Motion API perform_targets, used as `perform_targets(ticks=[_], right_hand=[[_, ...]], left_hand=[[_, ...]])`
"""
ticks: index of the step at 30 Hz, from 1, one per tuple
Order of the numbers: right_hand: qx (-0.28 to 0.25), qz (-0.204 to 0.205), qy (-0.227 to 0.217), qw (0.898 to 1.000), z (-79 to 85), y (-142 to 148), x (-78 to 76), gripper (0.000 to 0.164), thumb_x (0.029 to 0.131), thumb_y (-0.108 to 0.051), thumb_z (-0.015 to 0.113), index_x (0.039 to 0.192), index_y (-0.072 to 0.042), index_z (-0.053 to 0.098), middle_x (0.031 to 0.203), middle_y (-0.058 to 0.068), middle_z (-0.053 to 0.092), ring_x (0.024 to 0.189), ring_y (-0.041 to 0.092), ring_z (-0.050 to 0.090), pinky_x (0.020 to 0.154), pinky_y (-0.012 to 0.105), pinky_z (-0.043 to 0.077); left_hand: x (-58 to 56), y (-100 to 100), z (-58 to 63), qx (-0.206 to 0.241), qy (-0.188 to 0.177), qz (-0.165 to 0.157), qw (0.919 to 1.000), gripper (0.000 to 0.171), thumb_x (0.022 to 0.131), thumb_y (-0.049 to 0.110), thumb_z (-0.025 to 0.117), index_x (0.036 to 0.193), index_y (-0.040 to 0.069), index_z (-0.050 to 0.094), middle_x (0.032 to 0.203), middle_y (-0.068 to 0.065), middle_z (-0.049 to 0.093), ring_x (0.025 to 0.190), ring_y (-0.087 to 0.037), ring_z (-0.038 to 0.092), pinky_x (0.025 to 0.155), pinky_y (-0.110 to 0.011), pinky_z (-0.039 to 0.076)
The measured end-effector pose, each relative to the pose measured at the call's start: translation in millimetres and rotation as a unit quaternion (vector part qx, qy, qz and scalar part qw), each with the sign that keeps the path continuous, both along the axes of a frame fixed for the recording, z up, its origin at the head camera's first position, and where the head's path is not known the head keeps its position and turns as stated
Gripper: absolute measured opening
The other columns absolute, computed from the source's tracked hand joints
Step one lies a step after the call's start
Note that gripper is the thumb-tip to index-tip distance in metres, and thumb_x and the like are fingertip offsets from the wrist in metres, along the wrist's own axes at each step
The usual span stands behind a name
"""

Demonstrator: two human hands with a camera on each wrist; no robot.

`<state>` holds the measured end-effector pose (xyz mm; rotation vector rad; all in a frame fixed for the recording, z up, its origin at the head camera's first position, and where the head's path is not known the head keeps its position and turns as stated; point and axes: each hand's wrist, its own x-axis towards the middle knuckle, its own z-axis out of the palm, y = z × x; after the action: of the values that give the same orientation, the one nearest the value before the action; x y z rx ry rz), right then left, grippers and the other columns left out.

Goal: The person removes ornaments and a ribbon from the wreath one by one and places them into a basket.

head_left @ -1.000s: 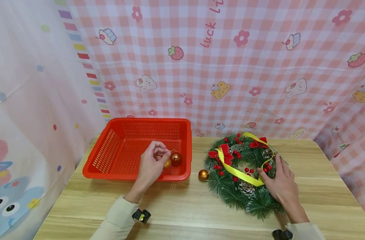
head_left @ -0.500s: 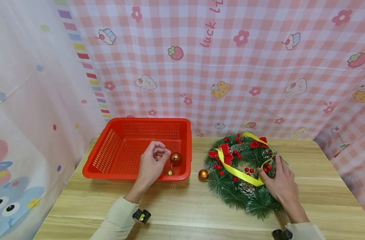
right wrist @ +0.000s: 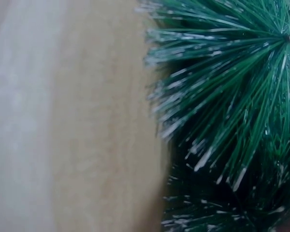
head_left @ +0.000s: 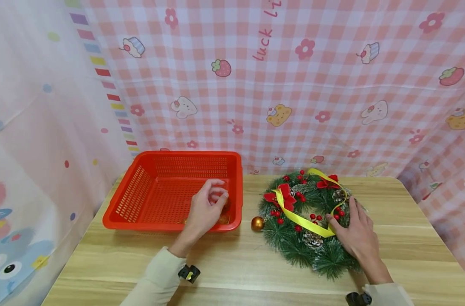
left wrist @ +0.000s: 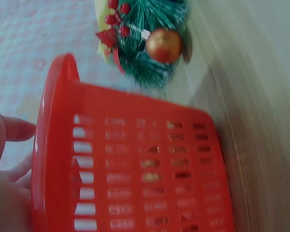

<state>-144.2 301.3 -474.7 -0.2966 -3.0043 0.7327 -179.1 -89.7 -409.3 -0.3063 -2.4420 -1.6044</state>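
Note:
My left hand (head_left: 207, 208) is inside the right part of a red plastic basket (head_left: 114, 222), its fingers loosely bent and apart, with nothing visible between them. Gold baubles (head_left: 225, 219) lie under that hand, mostly hidden by it; the left wrist view shows bits of gold through the basket's slots. On the table, my right hand (head_left: 358, 238) rests on the right side of a green wreath (head_left: 280, 238), thumb toward its inner ring. Red flowers, berries and pine cones decorate the wreath, and a yellow ribbon (head_left: 302, 221) trails across it. A bauble (head_left: 257, 223) sits at its left edge.
The wooden table (head_left: 232, 263) runs along beneath both items. Behind it hangs a pink checked cloth (head_left: 224, 102), and a pale printed curtain (head_left: 33, 140) is at the left. A high rim surrounds the basket.
My left hand has shifted right inside the basket and its fingers have spread, covering a copper bauble seen before. The head view has shifted slightly. My right hand stays on the wreath.

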Motion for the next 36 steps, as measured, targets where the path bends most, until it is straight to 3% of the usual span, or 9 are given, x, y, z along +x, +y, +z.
perform_targets(ticks=[4,7,11,15,20,26,29,36], right_hand=[[-0.001,0.001,0.002,1.000,0.0,-0.4,-0.1,0.100,0.095,-0.065,0.044,0.158,-0.010,-0.011,0.160,0.032,0.005,0.135,0.063,0.016,0.089,0.079,0.030],[-0.001,0.002,0.000,1.000,0.5,-0.9,-0.3,0.100,0.095,-0.066,0.044,0.158,-0.010,-0.010,0.160,0.031,0.005,0.135,0.063,0.016,0.089,0.080,0.030],[0.000,0.005,-0.001,1.000,0.0,-0.7,-1.0,0.100,0.095,-0.066,0.043,0.158,-0.010,-0.011,0.160,0.031,0.004,0.135,0.063,0.017,0.089,0.079,0.031],[-0.001,0.007,0.002,1.000,0.1,-0.3,-0.7,0.100,0.095,-0.066,0.043,0.158,-0.010,-0.011,0.160,0.031,0.005,0.135,0.063,0.017,0.090,0.079,0.030],[-0.004,0.009,0.004,1.000,-0.7,0.7,0.0,0.100,0.096,-0.065,0.044,0.158,-0.010,-0.010,0.160,0.032,0.005,0.135,0.063,0.017,0.091,0.079,0.029],[-0.007,0.014,0.006,1.000,1.7,1.1,-0.7,0.100,0.096,-0.065,0.045,0.158,-0.010,-0.010,0.159,0.033,0.005,0.134,0.064,0.017,0.091,0.079,0.028],[-0.008,0.018,0.003,1.000,2.1,1.5,-1.3,0.100,0.096,-0.065,0.045,0.158,-0.010,-0.010,0.159,0.033,0.004,0.134,0.065,0.017,0.091,0.079,0.028],[-0.011,0.045,-0.010,0.999,0.6,7.9,-3.4,0.099,0.097,-0.064,0.044,0.157,-0.011,-0.014,0.159,0.034,0.002,0.133,0.066,0.014,0.093,0.080,0.026]], left_hand=[[1.1,13.4,-2.6,-0.073,-0.002,-0.024,0.9970,0.038,0.094,0.015,0.068,0.130,0.012,0.058,0.108,-0.005,0.071,0.079,-0.011,0.063,0.069,-0.028,0.053],[2.5,19.8,-6.4,-0.137,0.000,-0.026,0.9902,0.047,0.094,0.022,0.068,0.138,0.012,0.054,0.114,-0.005,0.068,0.079,-0.010,0.060,0.068,-0.030,0.051],[5.0,23.5,-10.8,-0.214,-0.010,-0.019,0.9765,0.057,0.095,0.032,0.066,0.146,0.016,0.047,0.130,-0.008,0.062,0.100,-0.021,0.064,0.081,-0.042,0.054],[5.9,26.9,-10.7,-0.268,-0.045,-0.022,0.9621,0.066,0.096,0.043,0.061,0.153,0.020,0.038,0.145,-0.012,0.052,0.123,-0.034,0.057,0.096,-0.056,0.047],[3.6,29.0,-11.7,-0.306,-0.061,-0.032,0.9497,0.069,0.097,0.049,0.056,0.156,0.024,0.032,0.144,-0.013,0.053,0.122,-0.034,0.057,0.090,-0.056,0.049],[0.7,28.6,-11.2,-0.337,-0.064,-0.049,0.9381,0.072,0.098,0.055,0.050,0.158,0.026,0.024,0.141,-0.011,0.055,0.109,-0.031,0.062,0.068,-0.040,0.052],[-0.4,27.8,-10.8,-0.345,-0.070,-0.058,0.9343,0.073,0.098,0.057,0.047,0.159,0.026,0.021,0.145,-0.008,0.053,0.103,-0.031,0.063,0.060,-0.034,0.047],[-0.7,27.9,-10.7,-0.343,-0.079,-0.067,0.9335,0.075,0.098,0.057,0.048,0.160,0.028,0.018,0.140,-0.010,0.057,0.096,-0.031,0.063,0.060,-0.034,0.045]])
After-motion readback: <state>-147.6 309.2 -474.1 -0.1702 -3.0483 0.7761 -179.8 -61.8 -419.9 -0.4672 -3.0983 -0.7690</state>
